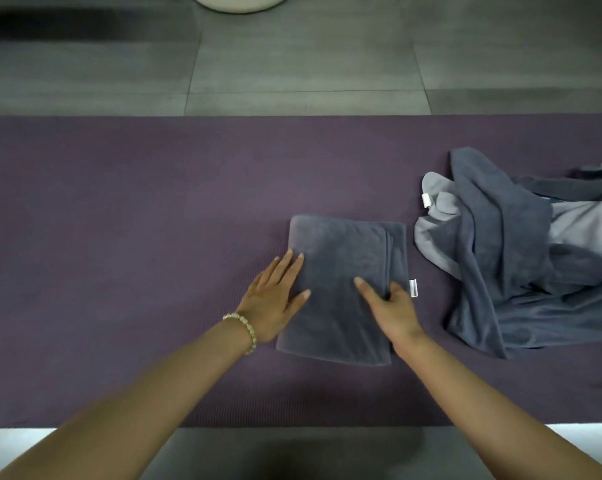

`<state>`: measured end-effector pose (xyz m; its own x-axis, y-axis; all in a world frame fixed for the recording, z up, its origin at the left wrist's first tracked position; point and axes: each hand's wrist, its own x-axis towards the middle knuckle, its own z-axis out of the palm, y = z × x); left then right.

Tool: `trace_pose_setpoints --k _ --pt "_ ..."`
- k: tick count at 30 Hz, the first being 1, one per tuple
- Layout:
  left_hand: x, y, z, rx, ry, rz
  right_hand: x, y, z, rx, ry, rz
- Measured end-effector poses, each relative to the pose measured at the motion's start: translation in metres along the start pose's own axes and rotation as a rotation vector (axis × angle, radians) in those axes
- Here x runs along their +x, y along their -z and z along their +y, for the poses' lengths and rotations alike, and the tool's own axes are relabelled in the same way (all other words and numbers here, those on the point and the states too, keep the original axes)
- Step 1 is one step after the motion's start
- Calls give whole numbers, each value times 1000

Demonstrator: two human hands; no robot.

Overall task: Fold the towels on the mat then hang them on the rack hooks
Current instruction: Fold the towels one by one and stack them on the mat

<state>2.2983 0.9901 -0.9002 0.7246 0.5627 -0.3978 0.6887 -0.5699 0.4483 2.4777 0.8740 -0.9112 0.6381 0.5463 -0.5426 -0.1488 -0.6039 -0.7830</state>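
A folded grey towel [341, 271] lies at the middle of the mat [119, 202], both hands on it.
The left hand [275, 299] lies flat, fingers straight, on its left edge; the right hand [393, 313] pinches the fold near its right edge. A heap of unfolded towels [521, 254] sits just beside it, toward the mat's right edge.

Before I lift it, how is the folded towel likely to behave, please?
The towel is probably floppy: soft cloth like the crumpled pile, so unsupported ends may sag. Its stacked layers could slip open unless pinched together.
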Motion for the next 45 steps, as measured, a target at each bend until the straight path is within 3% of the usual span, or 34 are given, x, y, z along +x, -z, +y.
trace_pose_setpoints --k 7,10,13,16,19,23,25,27,29,32,36,38,41,43,45 --pt "9 -35 13 -7 31 102 -1 17 3 -222 450 275" --pt "16 -43 24 25 20 93 8 36 9 -195 439 255" --pt "19 -47 26 31 37 100 19 47 22 -201 286 210" --pt "24 -40 30 -269 115 235 23 51 31 -145 179 172" --pt "42 -14 36 -748 397 354 23 53 30 -83 146 155" --pt "67 14 21 -810 519 147 21 57 25 -61 95 114" --pt "72 22 22 -984 555 3 17 58 20 -74 63 69" --pt "72 31 34 -1101 538 -158 12 58 15 -70 38 38" --pt "71 38 48 -1095 490 -208 5 61 10 -75 11 6" --pt "63 55 70 -1115 410 -94 -7 66 -2 -70 -46 -24" --pt "43 85 88 -1318 331 90 -28 57 -23 81 -106 24" --pt "33 100 95 -1419 313 202 -36 46 -36 205 -248 -105" --pt "17 128 98 -1506 306 373 -47 20 -67 451 -467 -449" --pt "5 147 92 -1537 294 488 -53 1 -93 697 -511 -633" --pt "-8 165 77 -1554 276 592 -59 -17 -120 856 -492 -644"
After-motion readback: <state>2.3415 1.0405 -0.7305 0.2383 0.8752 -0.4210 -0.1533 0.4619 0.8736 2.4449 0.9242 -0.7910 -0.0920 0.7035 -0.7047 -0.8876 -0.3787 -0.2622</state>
